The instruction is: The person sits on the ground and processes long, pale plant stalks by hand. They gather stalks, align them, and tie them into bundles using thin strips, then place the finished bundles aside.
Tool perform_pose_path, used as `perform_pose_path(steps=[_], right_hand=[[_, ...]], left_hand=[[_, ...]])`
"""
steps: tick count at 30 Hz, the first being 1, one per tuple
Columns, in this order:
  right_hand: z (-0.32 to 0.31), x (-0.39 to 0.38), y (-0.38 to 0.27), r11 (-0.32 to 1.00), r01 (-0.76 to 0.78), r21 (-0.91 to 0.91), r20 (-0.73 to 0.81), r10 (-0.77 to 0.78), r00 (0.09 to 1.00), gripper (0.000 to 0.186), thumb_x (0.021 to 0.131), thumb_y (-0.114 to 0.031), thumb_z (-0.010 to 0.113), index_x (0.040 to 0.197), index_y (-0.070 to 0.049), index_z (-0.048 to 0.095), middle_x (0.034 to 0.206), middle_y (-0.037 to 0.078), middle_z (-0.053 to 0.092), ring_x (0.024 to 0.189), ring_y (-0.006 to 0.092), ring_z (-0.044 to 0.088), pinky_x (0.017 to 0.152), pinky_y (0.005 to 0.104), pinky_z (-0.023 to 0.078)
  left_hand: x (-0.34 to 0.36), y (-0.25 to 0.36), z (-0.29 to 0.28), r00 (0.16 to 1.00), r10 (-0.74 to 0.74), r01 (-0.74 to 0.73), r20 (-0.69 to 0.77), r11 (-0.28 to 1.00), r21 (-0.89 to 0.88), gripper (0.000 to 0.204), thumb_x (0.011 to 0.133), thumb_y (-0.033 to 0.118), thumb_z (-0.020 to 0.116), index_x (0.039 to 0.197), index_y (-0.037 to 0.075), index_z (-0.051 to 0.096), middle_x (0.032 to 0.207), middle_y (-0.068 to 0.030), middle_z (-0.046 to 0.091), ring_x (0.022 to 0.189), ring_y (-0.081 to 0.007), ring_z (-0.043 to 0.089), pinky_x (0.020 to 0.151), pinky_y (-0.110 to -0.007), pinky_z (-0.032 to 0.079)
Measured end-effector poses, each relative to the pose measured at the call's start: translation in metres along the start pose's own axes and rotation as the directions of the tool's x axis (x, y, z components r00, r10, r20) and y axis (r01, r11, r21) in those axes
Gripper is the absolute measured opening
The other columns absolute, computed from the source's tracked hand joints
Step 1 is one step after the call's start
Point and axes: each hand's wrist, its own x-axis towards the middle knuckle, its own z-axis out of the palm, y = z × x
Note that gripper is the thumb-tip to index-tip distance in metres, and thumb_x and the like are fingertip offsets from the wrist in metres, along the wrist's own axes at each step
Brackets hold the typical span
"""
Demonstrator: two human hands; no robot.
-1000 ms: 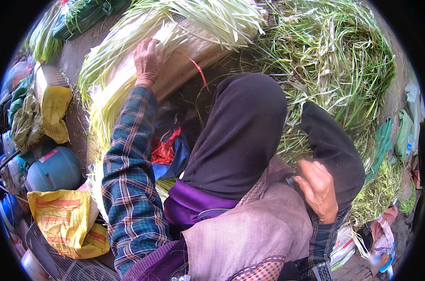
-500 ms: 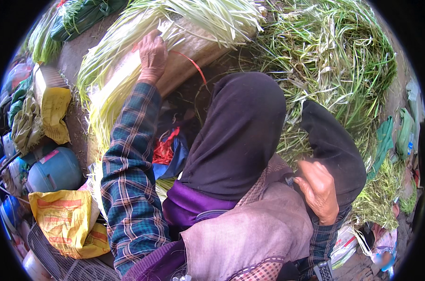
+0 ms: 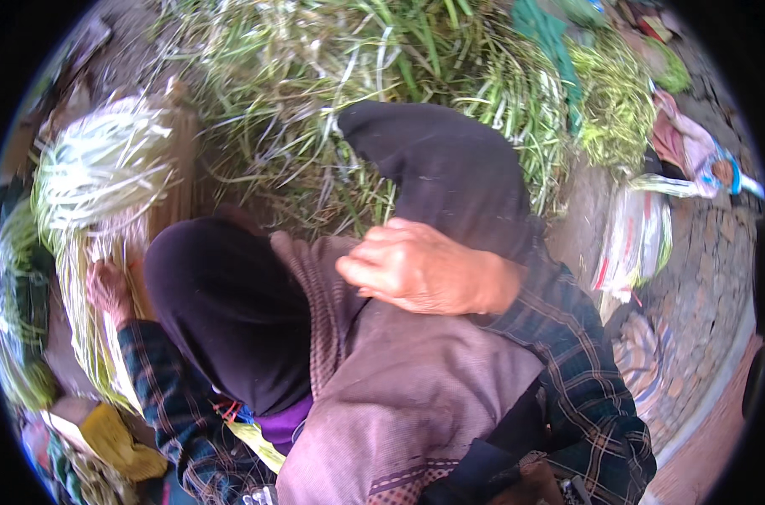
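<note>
My left hand (image 3: 110, 290), at the far left, has its fingers curled against long pale green-yellow stalks (image 3: 87, 316) lying on a wooden board (image 3: 165, 202). Whether it grips a few stalks or something thin is too blurred to make out. A thicker bundle of whitish leaf stalks (image 3: 109, 168) lies across the board beyond that hand. My right hand (image 3: 424, 268) hovers over the pinkish-brown apron (image 3: 433, 362) on my lap, fingers folded into a loose fist. What it holds, if anything, is hidden.
A big heap of loose green leaves and stalks (image 3: 315, 126) spreads ahead of my knees. At right lie a teal cloth (image 3: 555, 59), a yellowish-green pile (image 3: 610, 101) and a whitish sack (image 3: 631, 231). A yellow sack (image 3: 121, 442) sits at lower left.
My view has turned right, so the board and stalks now appear farther left. My right hand has come from beside my right thigh to over my lap; my left hand stays at the stalks.
</note>
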Motion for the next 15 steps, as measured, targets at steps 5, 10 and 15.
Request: perform_pose_path(steps=[5,10,15], right_hand=[[-0.008,-0.005,-0.001,0.997,0.079,0.000,-0.268,-0.077,0.960,0.026,0.077,-0.014,0.065,0.098,-0.002,0.056,0.084,0.008,0.056,0.073,0.0222,0.054,0.065,0.0335,0.042],[-0.034,-0.053,0.034,0.950,-0.061,-0.305,-0.697,-0.180,0.695,0.026,0.078,-0.009,0.066,0.102,0.001,0.060,0.099,0.011,0.063,0.083,0.0180,0.061,0.069,0.0282,0.053],[-0.007,-0.147,0.144,0.813,-0.214,0.541,-0.788,0.579,0.209,0.030,0.085,-0.013,0.060,0.112,-0.002,0.058,0.103,0.015,0.064,0.093,0.0207,0.063,0.084,0.0335,0.052]], left_hand=[[0.010,0.064,-0.041,0.986,-0.152,0.168,0.071,0.885,-0.434,0.032,0.084,0.029,0.061,0.101,0.002,0.066,0.088,-0.0164,0.066,0.076,-0.0245,0.063,0.071,-0.037,0.048],[0.013,0.149,-0.156,0.933,0.118,0.307,0.339,0.228,-0.924,0.028,0.085,0.017,0.064,0.107,-0.001,0.062,0.090,-0.0050,0.066,0.078,-0.0104,0.060,0.072,-0.023,0.046],[-0.015,0.240,-0.259,0.920,0.347,0.128,0.183,0.177,-0.976,0.025,0.085,0.010,0.060,0.108,-0.002,0.061,0.097,-0.0073,0.065,0.083,-0.0119,0.061,0.079,-0.024,0.046]])
